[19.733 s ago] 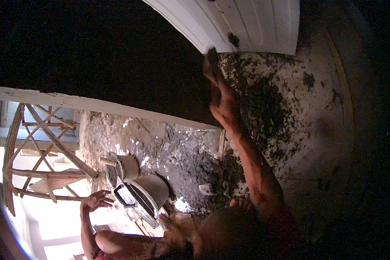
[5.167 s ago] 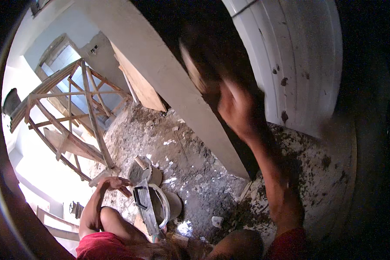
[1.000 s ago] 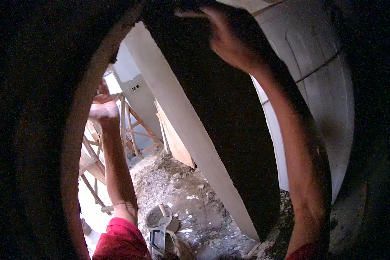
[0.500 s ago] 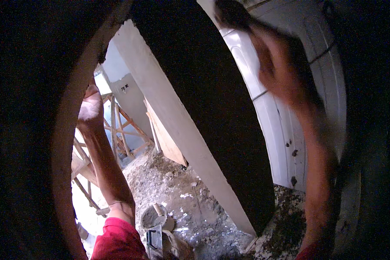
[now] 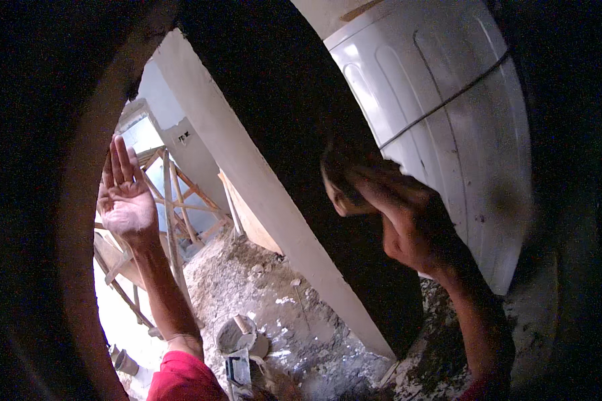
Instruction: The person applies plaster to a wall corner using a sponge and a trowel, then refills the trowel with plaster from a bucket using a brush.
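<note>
My left hand (image 5: 128,204) is raised in the doorway gap at the left, palm showing and fingers stretched out, with nothing in it. Beside its fingertips runs the shadowed edge (image 5: 80,167) of the opening. My right hand (image 5: 415,217) is closed in front of the dark wall face (image 5: 281,100), its fingers bent round a dark, blocky thing (image 5: 346,194) with a paler end. Shadow hides what kind of thing it is, and whether it touches the wall. Between the two hands slants the wall's pale plastered edge (image 5: 267,180).
Below stand a mortar-smeared bucket (image 5: 259,345) and a flat plastering tool with a black handle (image 5: 237,369). Rubble (image 5: 247,281) covers the floor. Wooden trestles (image 5: 170,207) and a leaning board (image 5: 251,217) stand beyond. A white ribbed panel with a dark cord (image 5: 441,110) rises at right.
My right hand has come down and left from the white panel to the dark wall face. My left hand has turned into fuller view, fingers now plainly stretched. The view has shifted slightly.
</note>
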Demonstrator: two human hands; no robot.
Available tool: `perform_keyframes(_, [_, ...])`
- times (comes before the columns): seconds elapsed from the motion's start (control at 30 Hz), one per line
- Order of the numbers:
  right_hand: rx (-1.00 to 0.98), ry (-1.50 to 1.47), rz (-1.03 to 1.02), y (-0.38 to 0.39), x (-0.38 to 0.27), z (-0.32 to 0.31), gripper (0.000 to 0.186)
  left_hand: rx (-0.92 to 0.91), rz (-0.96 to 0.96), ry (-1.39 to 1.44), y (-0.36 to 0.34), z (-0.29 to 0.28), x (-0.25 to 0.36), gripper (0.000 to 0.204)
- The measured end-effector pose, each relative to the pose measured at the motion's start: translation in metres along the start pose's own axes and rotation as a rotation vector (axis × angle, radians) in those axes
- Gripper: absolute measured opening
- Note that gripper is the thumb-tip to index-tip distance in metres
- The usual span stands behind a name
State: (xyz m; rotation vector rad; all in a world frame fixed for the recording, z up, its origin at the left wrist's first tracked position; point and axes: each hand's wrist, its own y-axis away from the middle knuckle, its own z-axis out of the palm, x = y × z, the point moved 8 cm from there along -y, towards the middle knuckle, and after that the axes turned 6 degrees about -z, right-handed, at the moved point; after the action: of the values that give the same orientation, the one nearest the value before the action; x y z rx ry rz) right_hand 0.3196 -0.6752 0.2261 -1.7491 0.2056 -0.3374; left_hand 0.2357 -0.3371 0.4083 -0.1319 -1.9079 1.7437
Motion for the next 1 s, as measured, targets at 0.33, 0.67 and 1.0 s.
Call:
perform_keyframes(0.33, [0.347, 0.107, -0.293, -0.217, 0.079, -0.048, 0.053, 0.406, 0.081, -0.337, 0.009, -0.011, -0.005, 0.055])
perform_keyframes(0.67, [0.027, 0.006, 0.316, 0.075, 0.039, 0.04, 0.063, 0.486, -0.052, -0.374, 0.056, -0.054, -0.013, 0.06])
perform_keyframes(1.0, [0.226, 0.171, -0.059, -0.042, 0.049, -0.011, 0.059, 0.209, -0.098, -0.58, 0.076, -0.053, -0.048, 0.059])
